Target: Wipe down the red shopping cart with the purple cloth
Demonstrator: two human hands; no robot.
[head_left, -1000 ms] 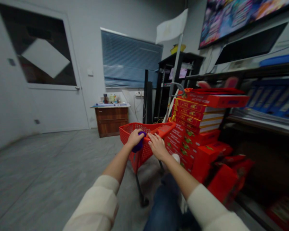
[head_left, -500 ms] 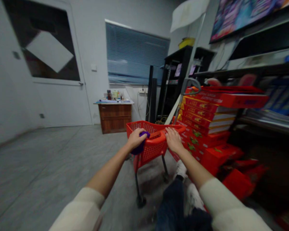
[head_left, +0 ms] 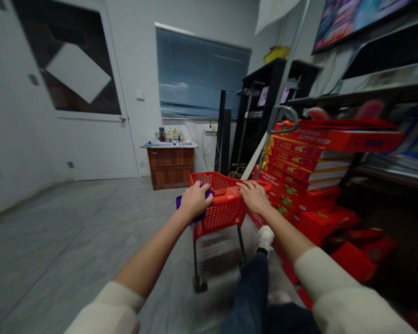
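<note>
A small red plastic shopping cart (head_left: 223, 216) with a perforated basket and grey legs on casters stands in front of me. My left hand (head_left: 196, 200) is closed on a purple cloth (head_left: 201, 216), pressed against the left end of the cart's handle. Part of the cloth sticks out on both sides of the fingers. Over the right part of the handle lies my right hand (head_left: 255, 196), its fingers bent across the top; the thumb is hard to make out.
Red boxes (head_left: 299, 162) are stacked close on the right, with more red packages (head_left: 355, 260) below. A wooden cabinet (head_left: 172, 168) with bottles on top stands against the back wall, beside a black rack (head_left: 277, 79). A white door (head_left: 94, 144) is at left.
My left hand has turned and shifted slightly on the handle, and more cloth shows to its left. The view has moved a little, and one foot has shifted. My right hand stays on the handle.
</note>
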